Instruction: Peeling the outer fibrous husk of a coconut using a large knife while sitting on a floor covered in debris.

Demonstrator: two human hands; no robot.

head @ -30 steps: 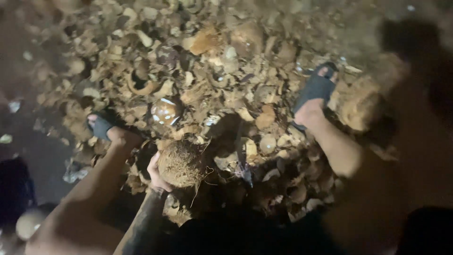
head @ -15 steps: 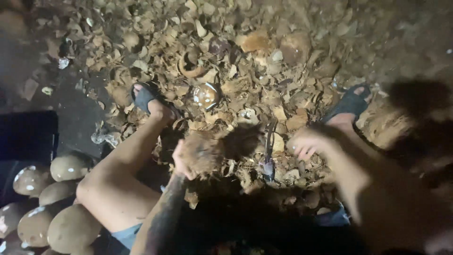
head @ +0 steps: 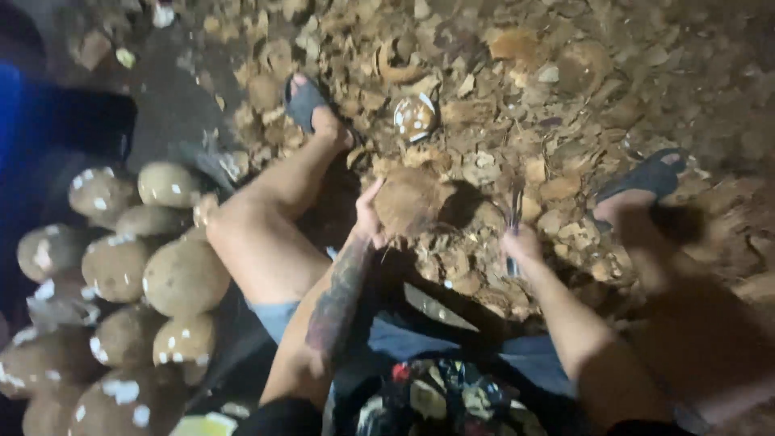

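Note:
I sit with my legs apart over a heap of brown husk pieces. My left hand (head: 370, 220) grips a round brown coconut (head: 408, 201) and holds it between my knees, just above the husk litter. My right hand (head: 519, 242) is closed around the handle of a dark metal blade (head: 515, 216), which points away from me, a little to the right of the coconut. My left forearm carries a dark tattoo. My feet wear dark sandals, the left sandal (head: 304, 100) at the upper middle and the right sandal (head: 648, 176) at the right.
A pile of several husked pale coconuts (head: 184, 277) lies at my left, beside my left leg. Husk fragments (head: 500, 73) cover the ground ahead. A broken shell with white flesh (head: 414, 116) lies just beyond the held coconut. A dark blue object (head: 32, 121) stands at the far left.
The view has swung left and down, bringing the coconut pile into sight. My left hand still holds the coconut; my right hand now grips the blade beside it.

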